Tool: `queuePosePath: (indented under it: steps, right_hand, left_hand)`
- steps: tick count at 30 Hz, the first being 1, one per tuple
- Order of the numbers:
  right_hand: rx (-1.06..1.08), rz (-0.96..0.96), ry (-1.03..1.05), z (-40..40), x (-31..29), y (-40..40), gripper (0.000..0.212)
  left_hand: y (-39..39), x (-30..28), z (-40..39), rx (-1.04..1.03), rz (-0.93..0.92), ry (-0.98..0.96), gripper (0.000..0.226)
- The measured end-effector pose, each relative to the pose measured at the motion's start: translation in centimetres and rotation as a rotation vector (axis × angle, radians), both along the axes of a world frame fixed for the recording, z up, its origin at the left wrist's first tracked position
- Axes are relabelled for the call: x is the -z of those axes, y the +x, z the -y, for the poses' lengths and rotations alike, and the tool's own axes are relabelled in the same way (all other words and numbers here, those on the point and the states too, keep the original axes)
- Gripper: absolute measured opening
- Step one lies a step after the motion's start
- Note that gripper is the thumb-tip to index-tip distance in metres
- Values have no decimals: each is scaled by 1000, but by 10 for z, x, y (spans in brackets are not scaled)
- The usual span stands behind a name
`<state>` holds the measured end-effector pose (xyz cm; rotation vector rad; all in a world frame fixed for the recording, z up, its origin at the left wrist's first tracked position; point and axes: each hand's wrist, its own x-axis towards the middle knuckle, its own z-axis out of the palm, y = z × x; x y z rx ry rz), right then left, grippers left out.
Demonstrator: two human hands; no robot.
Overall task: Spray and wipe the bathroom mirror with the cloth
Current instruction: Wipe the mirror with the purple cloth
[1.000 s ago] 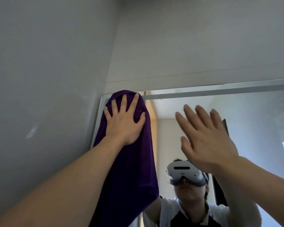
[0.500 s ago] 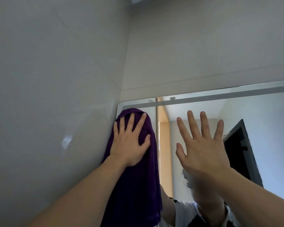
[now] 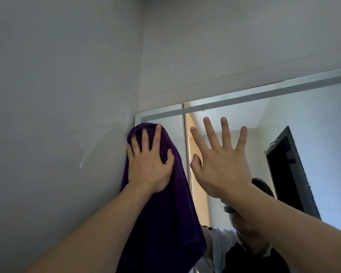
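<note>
Grey walls cornered the mirror (image 3: 303,119). Under the flat left hand (image 3: 149,166) hung the cloth (image 3: 165,223) — soft, light, best palm-pressed; the right hand (image 3: 219,164) stayed spread, empty.

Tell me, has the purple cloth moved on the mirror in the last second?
Yes. The cloth under the left hand has slid down: its top covered the mirror's frosted top strip before and now sits just below it.
</note>
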<state>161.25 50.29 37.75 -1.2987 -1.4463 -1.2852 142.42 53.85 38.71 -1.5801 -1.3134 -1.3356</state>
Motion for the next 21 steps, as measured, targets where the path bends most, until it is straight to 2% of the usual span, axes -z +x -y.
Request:
queuePosePath:
  steps: [3, 8, 16, 21]
  right_hand:
    - [5, 8, 0, 0, 0, -1, 69]
    - [-24, 6, 16, 1, 2, -3, 68]
    - [-31, 40, 13, 8, 5, 1, 73]
    - [-54, 154, -47, 5, 55, -17, 75]
  left_hand:
    - [-12, -26, -2, -12, -85, 24, 77]
    - [-2, -40, -7, -3, -23, 72, 72]
    - [-10, 60, 6, 12, -85, -10, 79]
    - [-15, 124, 7, 28, -116, -33, 78]
